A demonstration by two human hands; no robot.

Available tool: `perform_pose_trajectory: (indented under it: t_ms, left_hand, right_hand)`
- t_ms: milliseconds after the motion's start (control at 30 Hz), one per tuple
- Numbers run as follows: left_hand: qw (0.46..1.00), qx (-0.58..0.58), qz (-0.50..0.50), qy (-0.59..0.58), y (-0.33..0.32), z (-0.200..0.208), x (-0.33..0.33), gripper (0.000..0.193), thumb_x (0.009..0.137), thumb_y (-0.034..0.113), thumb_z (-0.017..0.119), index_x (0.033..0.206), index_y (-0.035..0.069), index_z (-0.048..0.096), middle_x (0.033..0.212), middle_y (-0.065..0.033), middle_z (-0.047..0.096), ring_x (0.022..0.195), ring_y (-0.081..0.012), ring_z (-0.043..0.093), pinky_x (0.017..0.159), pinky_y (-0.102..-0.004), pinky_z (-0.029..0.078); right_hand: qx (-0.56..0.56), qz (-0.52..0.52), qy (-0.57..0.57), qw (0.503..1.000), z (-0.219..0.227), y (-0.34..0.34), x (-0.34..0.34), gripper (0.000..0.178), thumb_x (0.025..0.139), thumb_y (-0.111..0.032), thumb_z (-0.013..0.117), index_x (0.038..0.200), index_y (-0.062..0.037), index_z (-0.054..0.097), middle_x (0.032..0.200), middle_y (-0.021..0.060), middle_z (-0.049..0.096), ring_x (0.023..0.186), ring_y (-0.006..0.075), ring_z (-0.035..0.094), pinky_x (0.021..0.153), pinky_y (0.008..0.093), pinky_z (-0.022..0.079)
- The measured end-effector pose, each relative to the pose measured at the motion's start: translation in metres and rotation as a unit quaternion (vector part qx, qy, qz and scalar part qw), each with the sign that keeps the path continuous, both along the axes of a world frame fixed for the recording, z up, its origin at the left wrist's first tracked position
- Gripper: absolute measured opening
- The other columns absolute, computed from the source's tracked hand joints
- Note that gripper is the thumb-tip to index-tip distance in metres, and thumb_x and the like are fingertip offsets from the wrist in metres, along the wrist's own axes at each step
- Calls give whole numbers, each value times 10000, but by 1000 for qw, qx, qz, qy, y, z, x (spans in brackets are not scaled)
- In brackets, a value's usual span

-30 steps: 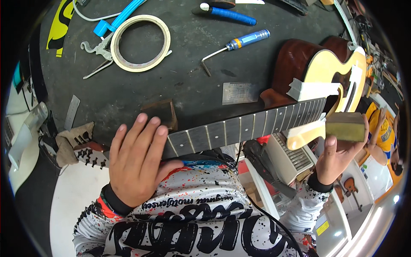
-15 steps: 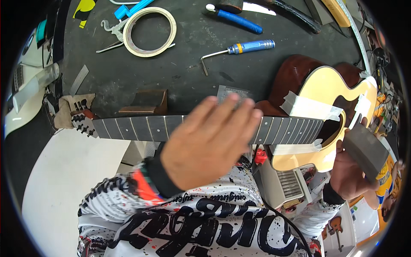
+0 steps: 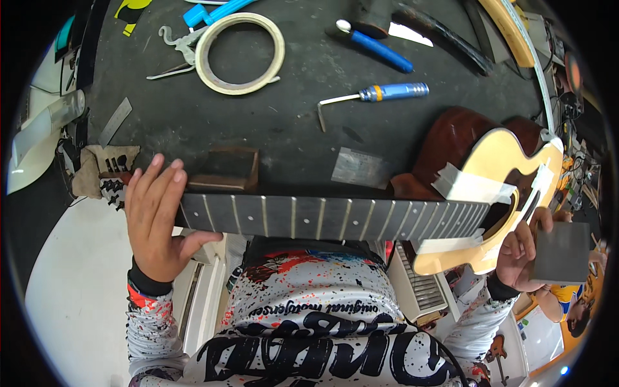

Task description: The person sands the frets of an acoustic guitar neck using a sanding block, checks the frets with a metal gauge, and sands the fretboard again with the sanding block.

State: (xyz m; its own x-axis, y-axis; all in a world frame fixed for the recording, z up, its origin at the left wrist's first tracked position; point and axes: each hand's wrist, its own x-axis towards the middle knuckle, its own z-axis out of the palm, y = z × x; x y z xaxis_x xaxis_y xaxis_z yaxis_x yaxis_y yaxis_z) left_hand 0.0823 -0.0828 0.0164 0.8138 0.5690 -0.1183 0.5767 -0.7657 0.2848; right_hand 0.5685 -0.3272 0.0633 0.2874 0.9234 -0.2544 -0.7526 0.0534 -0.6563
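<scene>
An acoustic guitar (image 3: 509, 151) with a pale top and dark red-brown sides lies on its back, its neck pointing left. White masking tape (image 3: 474, 184) covers parts of the top beside the dark fretboard (image 3: 309, 216). My left hand (image 3: 155, 222) lies flat across the headstock end of the fretboard, fingers stretched out, thumb along the near edge. It hides part of the headstock. At the right, beside the guitar body, my right hand (image 3: 516, 255) grips a grey sanding block (image 3: 561, 251) by its edge, clear of the strings' area.
On the dark bench lie a masking tape roll (image 3: 205, 55), a blue-handled hex driver (image 3: 393, 92), a blue tool (image 3: 380, 51), a thin metal plate (image 3: 361, 166) and a brown block (image 3: 225, 168) behind the neck. A cloth (image 3: 87, 171) sits under the headstock. Another person (image 3: 564, 303) appears far right.
My left hand has swept left along the fretboard, from its middle to the headstock end. My right hand still holds the sanding block, now turned more squarely into view.
</scene>
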Motion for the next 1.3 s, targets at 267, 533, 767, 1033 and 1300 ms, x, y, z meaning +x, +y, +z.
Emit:
perform_pose_trajectory:
  t_ms: [267, 533, 767, 1033, 1300]
  left_hand:
    - [998, -16, -1, -61, 1, -13, 1, 994, 696, 647, 794, 1419, 11, 549, 1369, -188, 649, 1353, -405, 556, 1147, -554, 342]
    - [997, -13, 11, -75, -3, -13, -3, 972, 718, 654, 789, 1413, 16, 554, 1377, -188, 644, 1353, -407, 556, 1154, -553, 337]
    - [999, 11, -10, -52, -7, -14, -4, 889, 855, 684, 666, 1443, 30, 528, 1438, -204, 593, 1392, -431, 507, 1176, -589, 277]
    - [997, 51, 58, -27, -2, -9, -26, 953, 875, 737, 596, 1476, 5, 502, 1480, -217, 548, 1434, -455, 449, 1202, -598, 232]
    - [985, 81, 151, -35, 17, -24, -69, 1003, 860, 822, 497, 1443, 9, 566, 1478, -190, 559, 1443, -427, 447, 1197, -588, 244]
  right_hand:
    - [-33, 13, -77, 996, 2, 11, -18, 734, 945, -235, 741, 1543, -160, 322, 1114, 49, 418, 782, 139, 511, 732, 315, 424]
    - [-174, -31, -237, 955, 6, 27, -49, 852, 906, -470, 735, 1573, -120, 335, 1048, 81, 478, 849, 196, 510, 736, 331, 438]
    - [-258, 49, -416, 871, 16, 19, -64, 736, 1035, -393, 630, 1545, 44, 328, 1342, 163, 547, 1002, 249, 629, 828, 377, 546]
    - [-212, 159, -707, 656, 13, 63, -110, 692, 976, -392, 709, 1449, 71, 507, 1374, 203, 539, 1219, 301, 557, 1063, 403, 419]
    - [-89, 242, -771, 583, 8, 109, -123, 631, 935, -351, 746, 1410, 21, 561, 1217, 214, 574, 1065, 311, 575, 928, 408, 469]
